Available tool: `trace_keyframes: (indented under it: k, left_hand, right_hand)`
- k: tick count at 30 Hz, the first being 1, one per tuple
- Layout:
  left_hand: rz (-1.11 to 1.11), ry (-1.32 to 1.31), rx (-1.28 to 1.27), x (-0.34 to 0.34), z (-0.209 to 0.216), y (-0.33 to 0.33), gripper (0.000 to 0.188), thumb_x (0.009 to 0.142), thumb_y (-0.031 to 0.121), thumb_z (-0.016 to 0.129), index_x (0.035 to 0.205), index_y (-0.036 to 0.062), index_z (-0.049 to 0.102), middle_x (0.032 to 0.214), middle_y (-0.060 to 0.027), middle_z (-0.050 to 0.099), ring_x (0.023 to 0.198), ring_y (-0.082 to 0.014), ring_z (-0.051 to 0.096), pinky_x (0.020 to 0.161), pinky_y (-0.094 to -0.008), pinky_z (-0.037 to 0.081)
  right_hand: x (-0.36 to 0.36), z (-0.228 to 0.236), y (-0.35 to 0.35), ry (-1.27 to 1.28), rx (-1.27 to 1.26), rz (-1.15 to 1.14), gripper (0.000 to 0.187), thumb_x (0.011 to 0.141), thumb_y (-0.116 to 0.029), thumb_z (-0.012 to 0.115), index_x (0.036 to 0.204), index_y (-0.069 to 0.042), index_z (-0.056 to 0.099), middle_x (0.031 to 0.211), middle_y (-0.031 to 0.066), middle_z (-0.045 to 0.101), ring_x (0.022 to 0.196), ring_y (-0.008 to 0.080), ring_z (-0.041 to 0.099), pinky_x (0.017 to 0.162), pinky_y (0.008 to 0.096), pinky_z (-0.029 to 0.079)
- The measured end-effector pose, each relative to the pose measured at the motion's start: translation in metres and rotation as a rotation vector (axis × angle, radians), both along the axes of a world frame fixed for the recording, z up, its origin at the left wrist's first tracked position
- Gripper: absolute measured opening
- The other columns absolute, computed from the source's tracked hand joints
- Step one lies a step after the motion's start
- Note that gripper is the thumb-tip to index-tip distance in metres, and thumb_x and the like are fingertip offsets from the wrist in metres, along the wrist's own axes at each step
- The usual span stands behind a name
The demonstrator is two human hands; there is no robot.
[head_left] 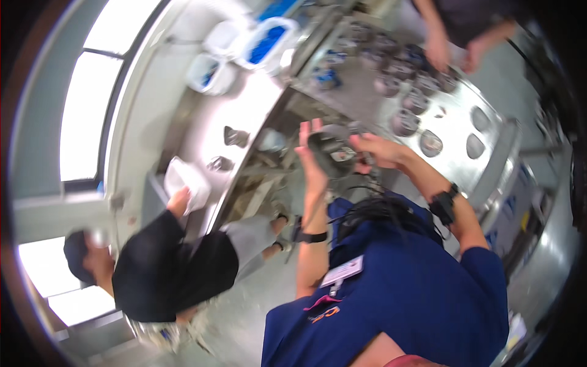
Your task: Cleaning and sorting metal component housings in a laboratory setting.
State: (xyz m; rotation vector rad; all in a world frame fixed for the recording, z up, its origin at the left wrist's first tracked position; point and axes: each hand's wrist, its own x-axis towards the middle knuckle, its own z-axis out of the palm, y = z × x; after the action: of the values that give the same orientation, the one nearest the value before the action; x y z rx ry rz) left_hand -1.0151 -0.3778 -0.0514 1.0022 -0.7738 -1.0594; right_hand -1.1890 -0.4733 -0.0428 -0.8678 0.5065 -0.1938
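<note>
In front of my body I hold a dark grey, rounded, hollow piece (330, 153) with a lighter patch inside it. My left hand (313, 162) supports its left side, fingertips pointing up past the rim. At the right edge, the fingers of my right hand (382, 151) close on it; motion blur hides exactly how they grip. Similar dark rounded pieces (405, 122) stand in several rows on the steel table (391, 98) just beyond my hands. Flat dark ovals (431, 144) lie on the same table's bright metal surface.
A co-worker's hands (437, 52) reach over the pieces at the far right. To the left, another person in a black top (174, 266) holds a white container (186, 183) at a bench (238, 101). White tubs (211, 73) with blue contents stand there. Black cables (379, 214) bunch at my waist.
</note>
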Motion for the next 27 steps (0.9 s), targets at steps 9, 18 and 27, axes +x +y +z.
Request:
trace_keyframes:
  k: [9,18,27]
  left_hand:
    - [-0.181,-0.113,0.117,-0.02,-0.011,-0.032,0.081,0.101,0.067,0.023,0.157,0.0087,0.022,0.163,-0.0107,0.024,0.148,-0.0278,0.028,0.119,-0.0431,0.022]
    - [0.161,0.128,0.488,0.045,-0.074,0.036,0.061,0.103,0.056,0.036,0.144,0.0116,0.046,0.14,-0.0068,0.057,0.134,-0.0209,0.047,0.107,-0.0399,0.029]
    - [0.343,0.293,0.52,0.071,-0.098,0.095,0.052,0.102,0.053,0.043,0.136,0.0148,0.051,0.134,-0.0039,0.061,0.13,-0.0197,0.049,0.101,-0.0364,0.032]
  right_hand:
    - [-0.059,-0.027,0.004,-0.154,0.112,-0.394,0.054,0.088,-0.031,0.074,0.132,-0.006,0.056,0.087,-0.0001,0.056,0.071,0.0105,0.051,0.059,0.0262,0.039]
    - [-0.216,-0.097,-0.008,0.863,-0.845,-0.874,0.085,0.06,-0.028,0.094,0.132,-0.003,0.057,0.128,0.0108,0.054,0.115,0.0242,0.06,0.1,0.0357,0.048]
    - [-0.212,-0.182,-0.008,1.273,-0.949,-0.617,0.09,0.062,-0.036,0.089,0.139,-0.009,0.051,0.136,0.0133,0.045,0.107,0.0361,0.063,0.093,0.0447,0.053]
